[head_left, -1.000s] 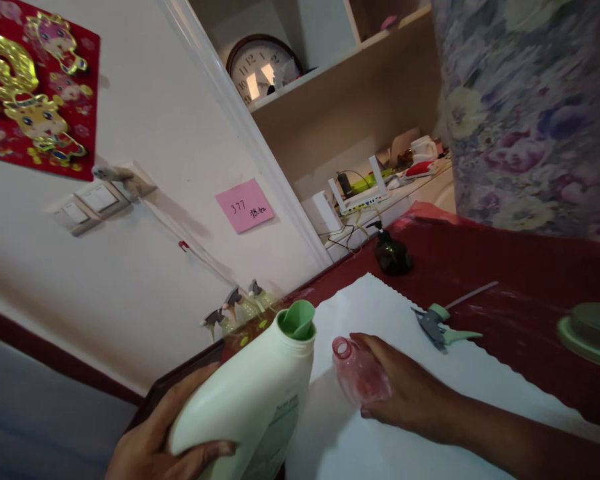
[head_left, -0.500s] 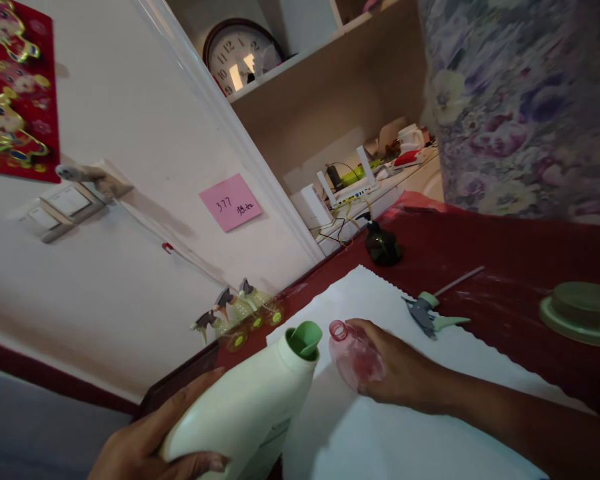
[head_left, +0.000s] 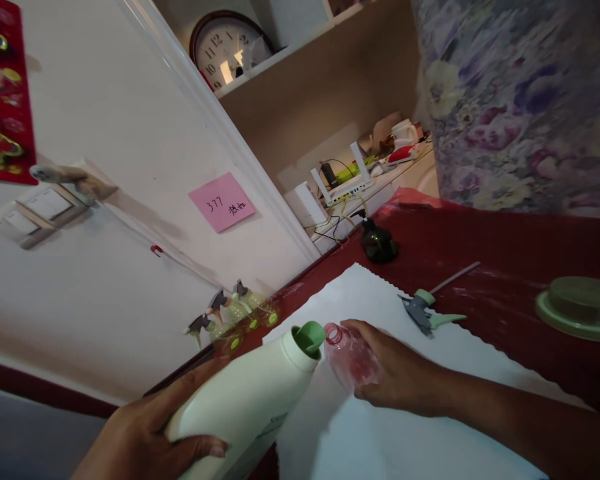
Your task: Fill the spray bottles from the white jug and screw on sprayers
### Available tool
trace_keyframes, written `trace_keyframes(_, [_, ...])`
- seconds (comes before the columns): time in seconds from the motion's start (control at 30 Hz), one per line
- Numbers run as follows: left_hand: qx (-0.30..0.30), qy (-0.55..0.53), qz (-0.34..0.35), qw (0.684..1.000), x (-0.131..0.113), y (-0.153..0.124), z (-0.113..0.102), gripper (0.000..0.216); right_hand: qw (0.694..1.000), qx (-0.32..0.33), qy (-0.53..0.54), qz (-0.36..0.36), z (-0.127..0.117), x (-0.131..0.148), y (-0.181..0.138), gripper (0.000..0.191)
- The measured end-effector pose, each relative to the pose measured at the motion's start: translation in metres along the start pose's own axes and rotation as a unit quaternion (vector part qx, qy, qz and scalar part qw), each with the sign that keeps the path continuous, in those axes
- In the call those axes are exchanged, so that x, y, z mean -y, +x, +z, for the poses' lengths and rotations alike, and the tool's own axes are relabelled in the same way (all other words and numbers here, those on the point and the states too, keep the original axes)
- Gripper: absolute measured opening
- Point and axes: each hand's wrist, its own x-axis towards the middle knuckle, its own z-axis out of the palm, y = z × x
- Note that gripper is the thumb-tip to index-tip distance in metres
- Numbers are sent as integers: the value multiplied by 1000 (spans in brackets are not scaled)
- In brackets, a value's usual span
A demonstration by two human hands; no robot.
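Note:
My left hand (head_left: 145, 420) is wrapped round a large pale-green refill bottle (head_left: 250, 400), tilted with its mouth toward the right. A green pouring spout (head_left: 311, 337) shows inside that mouth. My right hand (head_left: 395, 370) grips a pink see-through bottle (head_left: 351, 360), its uncapped neck leaning left. Spout tip and pink neck sit right beside each other; I cannot tell whether they touch. No stream of liquid can be seen between them. A grey and green spray trigger head (head_left: 420, 312) with a thin tube lies beyond my right hand, on the white sheet's edge.
A white sheet (head_left: 350, 293) covers part of the dark red tabletop (head_left: 455, 233). Several spray bottles (head_left: 235, 310) stand along the wall. A dark pump bottle (head_left: 379, 241) stands at the back, a green lidded dish (head_left: 580, 307) at the right. A router (head_left: 345, 190) sits behind.
The refill bottle's spout and the pink bottle's neck have come closer, from a small gap to almost meeting. The whole view has shifted slightly.

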Motion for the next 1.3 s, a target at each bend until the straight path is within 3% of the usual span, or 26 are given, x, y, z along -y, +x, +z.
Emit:
trace_keyframes(0.57, [37, -3, 5, 999, -21, 12, -17, 67, 1000, -6, -4, 8, 3, -6, -1, 94])
trace_keyframes(0.77, [9, 3, 20, 1000, -17, 14, -16, 68, 1000, -5, 4, 8, 2, -3, -1, 92])
trace_keyframes(1.2, [23, 23, 34, 999, -32, 24, -28, 63, 1000, -15, -13, -7, 4, -9, 0, 94])
trace_keyframes(1.3, [-22, -7, 18, 1000, -38, 25, -27, 55, 1000, -19, -4, -12, 5, -11, 0, 94])
